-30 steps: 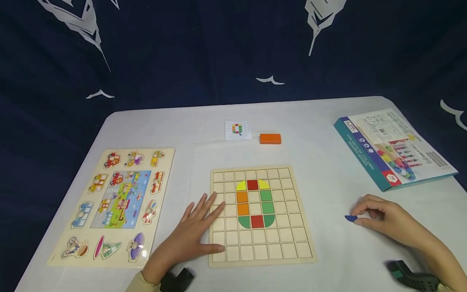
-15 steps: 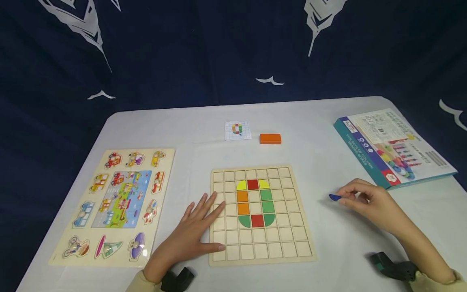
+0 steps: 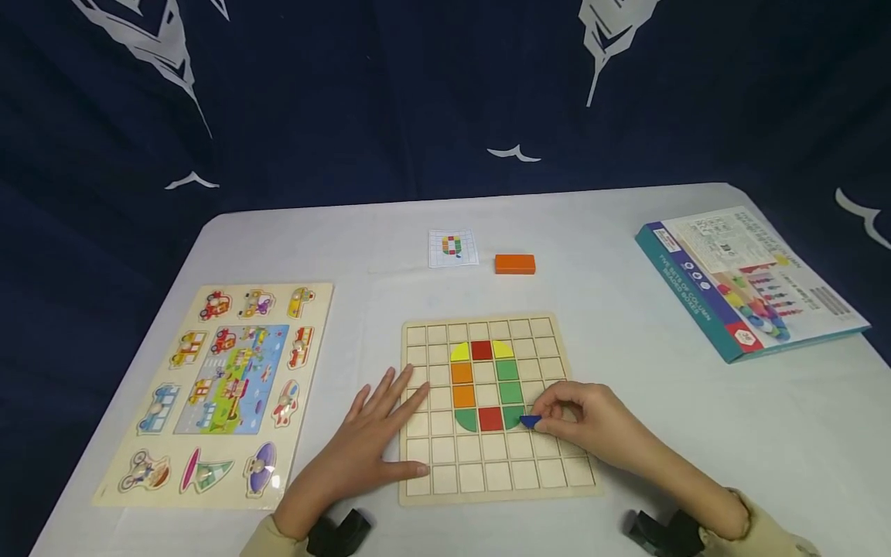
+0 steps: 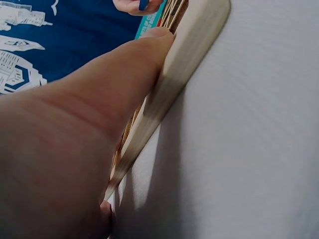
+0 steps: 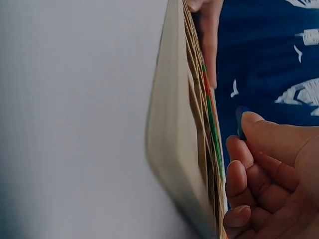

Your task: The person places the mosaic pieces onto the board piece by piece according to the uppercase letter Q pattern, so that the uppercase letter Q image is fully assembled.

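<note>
My right hand (image 3: 592, 422) pinches a small blue quarter-round tile (image 3: 530, 422) between thumb and fingertips, over the right part of a wooden grid board (image 3: 445, 491). In the right wrist view the blue tile (image 5: 241, 122) shows at the thumb tip. The tile is beside the lower right green rounded tile (image 3: 513, 417) of a ring of red, yellow, orange and green tiles set in the grid. My left hand (image 3: 372, 445) lies with spread fingers on the board's left edge; the left wrist view shows its thumb (image 4: 144, 55) against the wooden rim.
A picture card (image 3: 453, 249) with a coloured tile pattern and an orange block (image 3: 515, 264) lie behind the board. To the left is a wooden picture puzzle (image 3: 313, 309) with vehicles and toys. A teal and white box (image 3: 759, 286) lies at the far right.
My right hand has carried the blue tile leftward from the right side of the table to over the board. My left hand has stayed in place.
</note>
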The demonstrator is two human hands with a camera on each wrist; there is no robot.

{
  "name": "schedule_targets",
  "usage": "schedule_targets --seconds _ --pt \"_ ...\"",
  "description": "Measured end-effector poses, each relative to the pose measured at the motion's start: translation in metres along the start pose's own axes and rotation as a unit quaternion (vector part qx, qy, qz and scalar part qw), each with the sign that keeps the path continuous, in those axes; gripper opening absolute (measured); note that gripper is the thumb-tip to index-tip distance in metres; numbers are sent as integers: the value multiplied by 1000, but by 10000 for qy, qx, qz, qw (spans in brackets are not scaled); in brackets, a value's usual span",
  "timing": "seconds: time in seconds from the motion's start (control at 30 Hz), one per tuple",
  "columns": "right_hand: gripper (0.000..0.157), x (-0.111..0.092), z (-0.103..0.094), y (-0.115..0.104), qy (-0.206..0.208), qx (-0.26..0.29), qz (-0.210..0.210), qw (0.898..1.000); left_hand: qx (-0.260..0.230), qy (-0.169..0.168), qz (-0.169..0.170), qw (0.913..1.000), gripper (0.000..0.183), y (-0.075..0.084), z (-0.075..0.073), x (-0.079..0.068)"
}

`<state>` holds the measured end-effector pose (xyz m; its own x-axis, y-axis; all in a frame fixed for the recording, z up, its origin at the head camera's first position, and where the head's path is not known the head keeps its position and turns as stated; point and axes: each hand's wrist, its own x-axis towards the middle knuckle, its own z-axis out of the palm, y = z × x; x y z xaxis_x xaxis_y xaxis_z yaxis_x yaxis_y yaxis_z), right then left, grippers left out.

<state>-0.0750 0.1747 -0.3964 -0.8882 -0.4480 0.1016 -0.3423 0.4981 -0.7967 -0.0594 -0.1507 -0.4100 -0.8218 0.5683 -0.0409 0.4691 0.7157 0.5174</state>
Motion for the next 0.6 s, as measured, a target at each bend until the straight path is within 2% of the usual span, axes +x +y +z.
schedule_targets --seconds 0.27,0.47,0.6 --pt "17 -3 14 -6 -247 -85 -278 9993 36 12 47 10000 97 -1 2 1" --pt "19 -6 22 -9 -49 -195 -588 9981 15 -40 36 10000 97 -1 2 0" --pt "23 -4 25 -9 81 -367 -575 9976 69 -24 34 10000 97 -1 0 1"
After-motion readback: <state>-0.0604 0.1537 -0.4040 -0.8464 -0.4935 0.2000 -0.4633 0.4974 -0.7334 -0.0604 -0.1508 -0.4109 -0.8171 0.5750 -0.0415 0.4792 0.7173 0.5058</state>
